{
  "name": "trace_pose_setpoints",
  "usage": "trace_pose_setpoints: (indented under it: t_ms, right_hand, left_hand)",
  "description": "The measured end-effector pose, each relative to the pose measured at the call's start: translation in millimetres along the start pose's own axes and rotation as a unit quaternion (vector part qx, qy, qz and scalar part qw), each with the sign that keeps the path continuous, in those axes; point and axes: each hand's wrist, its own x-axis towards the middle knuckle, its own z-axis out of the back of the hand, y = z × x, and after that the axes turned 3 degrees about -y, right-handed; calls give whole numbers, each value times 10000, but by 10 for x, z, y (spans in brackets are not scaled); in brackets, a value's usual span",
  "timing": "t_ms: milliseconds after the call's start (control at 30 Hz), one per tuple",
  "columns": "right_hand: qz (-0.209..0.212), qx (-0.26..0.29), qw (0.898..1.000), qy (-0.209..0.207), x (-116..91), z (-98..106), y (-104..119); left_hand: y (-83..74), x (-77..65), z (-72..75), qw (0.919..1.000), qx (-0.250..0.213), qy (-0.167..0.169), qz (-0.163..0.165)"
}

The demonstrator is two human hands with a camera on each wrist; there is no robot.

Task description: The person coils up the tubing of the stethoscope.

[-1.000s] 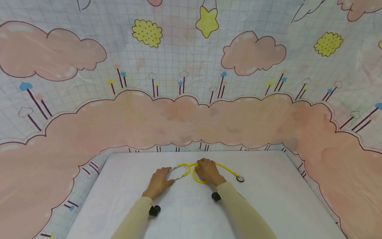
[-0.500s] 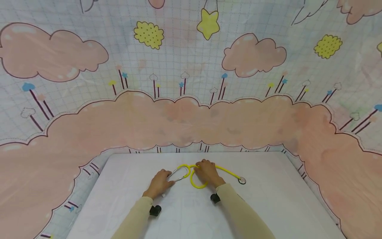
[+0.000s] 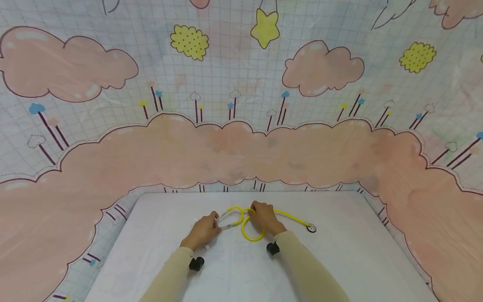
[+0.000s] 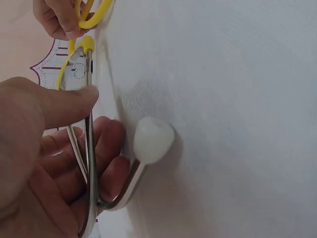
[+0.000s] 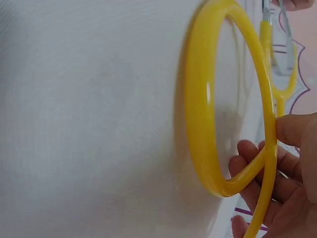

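A stethoscope with yellow tubing (image 3: 247, 237) stretches between both hands over the white table. My left hand (image 3: 203, 230) grips its metal ear tubes (image 4: 90, 144), thumb across them and fingers curled behind. One white ear tip (image 4: 152, 140) sticks out past those fingers, close over the tabletop. Farther right, my right hand (image 3: 264, 217) holds the yellow tubing where it crosses itself, thumb on one side and fingers on the other. A loop of tubing (image 5: 200, 99) hangs from that grip toward the table. Beyond the right hand, the tubing runs out to the round chest piece (image 3: 311, 228).
The white tabletop (image 3: 339, 260) spreads around the hands. Behind it and along its sides hangs a cloth (image 3: 241, 155) printed with clouds and stars. A small black device (image 3: 272, 248) sits at the right wrist, and another black device (image 3: 196, 264) at the left.
My left fingers have closed in on the ear tubes. The yellow loop under my right hand has dropped nearer to me, and the chest piece has slid a little to the right.
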Motion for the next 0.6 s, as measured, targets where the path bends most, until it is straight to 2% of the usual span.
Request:
trace_pose_setpoints:
  t_ms: [100,267,433,600]
  right_hand:
    - [32,74,10000,28,-9,41,8]
    - [239,156,9996,65,-28,147,46]
    - [545,92,9984,-120,-51,268,71]
    - [859,-137,9952,-447,-82,388,86]
  left_hand:
    - [-47,-8,20,9999,138,47,-16]
    - [-80,-4,2,9989,377,133,251]
    - [-69,9,-2,9984,491,-145,238]
    - [-106,-2,65,9980,465,-421,-20]
